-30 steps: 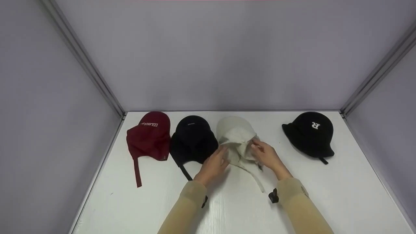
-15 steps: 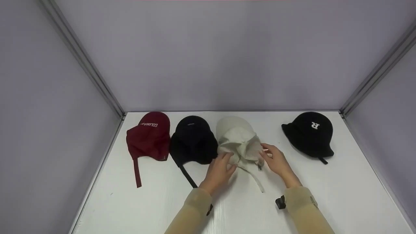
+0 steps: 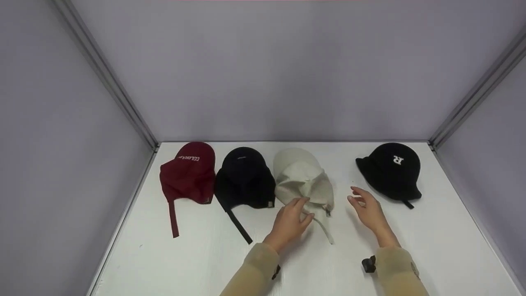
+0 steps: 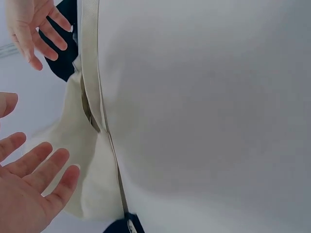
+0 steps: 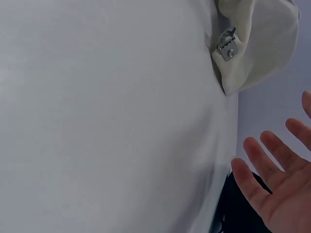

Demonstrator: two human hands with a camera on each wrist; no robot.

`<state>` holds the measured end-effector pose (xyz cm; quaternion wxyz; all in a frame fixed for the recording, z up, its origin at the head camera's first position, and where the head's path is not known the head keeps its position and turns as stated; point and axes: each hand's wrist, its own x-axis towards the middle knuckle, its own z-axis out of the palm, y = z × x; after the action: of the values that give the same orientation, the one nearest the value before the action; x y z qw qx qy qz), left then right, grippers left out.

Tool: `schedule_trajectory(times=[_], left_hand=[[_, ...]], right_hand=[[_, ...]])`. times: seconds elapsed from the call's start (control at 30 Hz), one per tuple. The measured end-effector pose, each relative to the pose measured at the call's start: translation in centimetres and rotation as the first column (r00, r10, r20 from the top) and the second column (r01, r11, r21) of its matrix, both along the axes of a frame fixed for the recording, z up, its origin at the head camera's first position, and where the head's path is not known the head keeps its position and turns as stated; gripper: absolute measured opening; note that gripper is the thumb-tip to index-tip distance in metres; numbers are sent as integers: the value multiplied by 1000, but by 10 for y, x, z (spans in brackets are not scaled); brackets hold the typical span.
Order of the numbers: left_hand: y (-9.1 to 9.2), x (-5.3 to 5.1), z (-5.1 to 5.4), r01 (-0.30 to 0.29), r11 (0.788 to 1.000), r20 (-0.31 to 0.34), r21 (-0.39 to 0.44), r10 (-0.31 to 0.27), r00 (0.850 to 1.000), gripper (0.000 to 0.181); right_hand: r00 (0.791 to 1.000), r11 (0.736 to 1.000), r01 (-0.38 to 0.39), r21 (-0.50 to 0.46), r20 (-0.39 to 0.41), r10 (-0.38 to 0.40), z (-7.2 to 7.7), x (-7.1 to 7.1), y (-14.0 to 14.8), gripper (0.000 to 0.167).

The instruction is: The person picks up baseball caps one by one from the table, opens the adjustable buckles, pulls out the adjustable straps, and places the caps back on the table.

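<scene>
An off-white cap (image 3: 298, 170) lies on the white table, its strap (image 3: 324, 232) trailing toward the person. My left hand (image 3: 289, 222) hovers over the cap's near edge and hides part of it. In the left wrist view, the fingers of that left hand (image 4: 36, 189) are spread and hold nothing. Between the off-white cap and a black bucket hat (image 3: 392, 170) with a white R, my right hand (image 3: 372, 213) is held with loosely bent fingers, touching neither. A metal buckle (image 5: 228, 51) on the off-white cap shows in the right wrist view.
A dark cap (image 3: 244, 176) lies left of the off-white one, its strap pointing nearer. Farther left is a red cap (image 3: 191, 172) with white lettering, close beside the dark cap. Grey walls enclose the table (image 3: 185, 263) at the back and both sides.
Both hands have come away from the off-white cap. The right hand has moved right and nearer the person; the left has shifted right and nearer. The off-white cap's right side has settled outward.
</scene>
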<state>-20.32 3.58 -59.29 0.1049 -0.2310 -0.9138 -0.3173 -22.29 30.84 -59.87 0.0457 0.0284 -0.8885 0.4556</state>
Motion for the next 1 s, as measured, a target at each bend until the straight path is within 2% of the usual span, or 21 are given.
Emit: schedule_trajectory(times=[0.1, 0.33, 0.5, 0.8, 1.0], left_hand=[[8, 1, 1, 23, 1000, 13, 8, -23, 1000, 45], [23, 4, 5, 58, 998, -6, 22, -58, 998, 44], [31, 3, 9, 57, 998, 4, -22, -57, 998, 44], [40, 2, 10, 54, 998, -2, -28, -55, 999, 44], [43, 1, 9, 67, 997, 13, -24, -66, 998, 45]], right_hand=[[1000, 1000, 23, -9, 8, -23, 2, 1, 10, 49], [997, 997, 81, -7, 14, -80, 11, 4, 31, 50], [988, 988, 153, 29, -31, -152, 17, 2, 44, 48], [964, 969, 238, 65, -138, -228, 22, -3, 63, 44], [954, 955, 276, 112, -151, -258, 24, -9, 74, 47]])
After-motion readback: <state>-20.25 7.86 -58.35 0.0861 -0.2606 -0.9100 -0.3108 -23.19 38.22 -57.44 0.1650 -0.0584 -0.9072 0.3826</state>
